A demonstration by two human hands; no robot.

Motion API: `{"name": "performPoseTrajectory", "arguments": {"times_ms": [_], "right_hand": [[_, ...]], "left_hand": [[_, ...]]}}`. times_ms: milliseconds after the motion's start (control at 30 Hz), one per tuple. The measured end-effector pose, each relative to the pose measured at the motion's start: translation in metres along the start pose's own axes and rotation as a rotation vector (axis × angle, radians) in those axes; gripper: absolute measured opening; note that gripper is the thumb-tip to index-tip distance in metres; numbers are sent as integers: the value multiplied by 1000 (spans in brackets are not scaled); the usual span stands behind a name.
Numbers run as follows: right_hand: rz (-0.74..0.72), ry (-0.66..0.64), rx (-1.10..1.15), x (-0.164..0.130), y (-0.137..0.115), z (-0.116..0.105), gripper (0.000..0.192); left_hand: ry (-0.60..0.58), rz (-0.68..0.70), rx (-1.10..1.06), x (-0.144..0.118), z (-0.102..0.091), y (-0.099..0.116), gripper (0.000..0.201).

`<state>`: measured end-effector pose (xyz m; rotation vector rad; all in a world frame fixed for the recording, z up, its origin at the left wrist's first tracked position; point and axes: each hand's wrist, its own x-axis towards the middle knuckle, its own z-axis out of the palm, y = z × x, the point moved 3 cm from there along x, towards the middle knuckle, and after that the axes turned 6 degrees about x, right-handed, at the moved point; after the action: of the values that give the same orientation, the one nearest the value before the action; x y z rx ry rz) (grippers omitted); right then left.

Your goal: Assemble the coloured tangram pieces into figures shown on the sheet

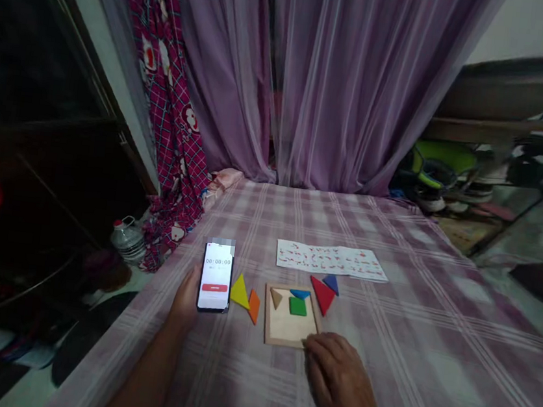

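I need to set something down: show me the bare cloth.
Bare cloth lies between the printed sheet and the purple curtain, and to the right of the right hand. It is crowded from the phone in the left hand across the wooden tray to the red triangle.

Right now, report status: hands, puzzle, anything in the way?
Left grip holding phone, timer at zeros. Right grip over tray's near right corner, partly hiding it. Three pieces inside tray, four outside.

Glossy, smooth screen on the smartphone, smooth pale wood of the tangram tray, matt painted-looking tangram pieces, creased matt paper leaflet, plaid cloth cover, thin fabric curtain far, clear shiny plastic jug left
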<state>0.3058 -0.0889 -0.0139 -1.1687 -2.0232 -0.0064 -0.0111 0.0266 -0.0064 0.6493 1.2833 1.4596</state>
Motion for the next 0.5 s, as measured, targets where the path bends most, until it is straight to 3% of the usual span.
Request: {"name": "performPoseTrajectory", "arguments": {"times_ms": [267, 367, 500], "right_hand": [[36, -25, 32, -4, 2, 2, 25], [41, -17, 64, 0, -2, 0, 26], [64, -21, 98, 4, -6, -3, 27]], "left_hand": [[-50, -136, -28, 2, -3, 3, 29], [-140, -219, -157, 3, -8, 2, 34], [-284, -171, -354, 2, -12, 4, 43]]}}
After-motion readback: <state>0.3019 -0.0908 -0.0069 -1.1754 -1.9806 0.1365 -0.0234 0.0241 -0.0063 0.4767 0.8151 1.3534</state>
